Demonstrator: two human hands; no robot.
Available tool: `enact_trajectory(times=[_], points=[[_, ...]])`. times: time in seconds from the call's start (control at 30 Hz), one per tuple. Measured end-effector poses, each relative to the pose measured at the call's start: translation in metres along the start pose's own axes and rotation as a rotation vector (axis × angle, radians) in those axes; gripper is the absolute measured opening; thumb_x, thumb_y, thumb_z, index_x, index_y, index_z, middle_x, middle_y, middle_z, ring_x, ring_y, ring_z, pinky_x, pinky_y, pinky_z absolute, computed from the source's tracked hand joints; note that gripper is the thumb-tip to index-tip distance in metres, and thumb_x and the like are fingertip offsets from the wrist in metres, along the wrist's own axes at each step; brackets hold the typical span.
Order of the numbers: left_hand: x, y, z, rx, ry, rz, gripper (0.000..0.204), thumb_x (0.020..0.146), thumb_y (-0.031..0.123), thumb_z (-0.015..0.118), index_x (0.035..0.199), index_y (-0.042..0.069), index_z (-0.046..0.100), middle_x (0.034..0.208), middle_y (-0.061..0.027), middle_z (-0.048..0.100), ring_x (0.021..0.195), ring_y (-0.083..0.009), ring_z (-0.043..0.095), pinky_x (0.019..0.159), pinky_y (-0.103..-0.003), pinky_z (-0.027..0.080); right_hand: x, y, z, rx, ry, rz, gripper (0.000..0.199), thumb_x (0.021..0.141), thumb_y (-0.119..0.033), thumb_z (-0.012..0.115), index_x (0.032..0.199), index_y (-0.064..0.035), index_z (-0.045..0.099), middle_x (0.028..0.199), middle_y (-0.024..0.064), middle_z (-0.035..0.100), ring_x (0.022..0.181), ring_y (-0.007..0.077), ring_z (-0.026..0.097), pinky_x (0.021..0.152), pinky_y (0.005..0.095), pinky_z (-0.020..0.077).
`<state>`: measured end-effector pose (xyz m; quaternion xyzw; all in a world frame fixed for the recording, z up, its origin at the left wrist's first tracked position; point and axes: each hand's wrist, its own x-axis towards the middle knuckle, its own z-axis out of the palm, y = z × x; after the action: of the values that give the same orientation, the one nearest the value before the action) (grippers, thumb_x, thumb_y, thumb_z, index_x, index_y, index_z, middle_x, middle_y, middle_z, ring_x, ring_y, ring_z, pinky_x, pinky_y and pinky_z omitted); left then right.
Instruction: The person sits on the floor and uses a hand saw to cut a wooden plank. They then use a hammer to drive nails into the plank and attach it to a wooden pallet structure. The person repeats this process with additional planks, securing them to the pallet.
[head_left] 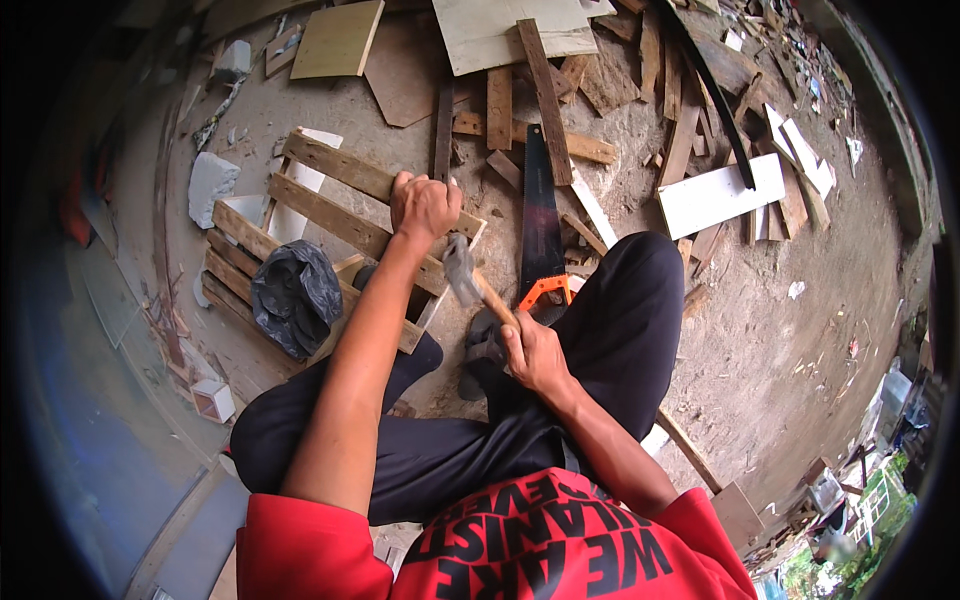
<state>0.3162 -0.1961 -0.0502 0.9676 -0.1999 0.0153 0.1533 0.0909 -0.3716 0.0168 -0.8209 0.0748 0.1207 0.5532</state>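
With right hand fingers clamped on the hammer and left hand gripping the slat, strike squarely, clear of the knuckles.

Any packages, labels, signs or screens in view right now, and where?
Black plastic bag: crumpled, lying on the wooden slat frame, left of the left forearm.
Red shirt: black block print, bottom edge.
No screens, signs or boxed packages can be made out.
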Motion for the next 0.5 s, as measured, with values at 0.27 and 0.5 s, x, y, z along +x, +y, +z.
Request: enact_trajectory(times=[0.27, 0.5], points=[[0.001, 0.003, 0.0, 0.006, 0.006, -0.002, 0.044, 0.088, 0.026, 0.052, 0.053, 0.003, 0.064, 0.063, -0.0206, 0.064, 0.07, -0.0367, 0.064, 0.08, -0.045, 0.04, 0.005, 0.001, 0.008, 0.001, -0.019, 0.159, 0.034, 0.1, -0.029, 0.054, 0.085, 0.0009, 0.051, 0.066, 0.0266, 0.058, 0.064, 0.0489, 0.058, 0.059, 0.0529, 0.0465], [0.001, 0.004, -0.001, 0.056, -0.013, -0.006, 0.045, 0.089, 0.029, 0.052, 0.055, 0.002, 0.065, 0.065, -0.0199, 0.065, 0.072, -0.0358, 0.063, 0.081, -0.044, 0.04, 0.003, 0.009, 0.008, -0.024, -0.006, 0.176, 0.037, 0.101, -0.032, 0.053, 0.085, 0.0019, 0.051, 0.068, 0.0259, 0.06, 0.068, 0.0476, 0.061, 0.061, 0.052, 0.048]])
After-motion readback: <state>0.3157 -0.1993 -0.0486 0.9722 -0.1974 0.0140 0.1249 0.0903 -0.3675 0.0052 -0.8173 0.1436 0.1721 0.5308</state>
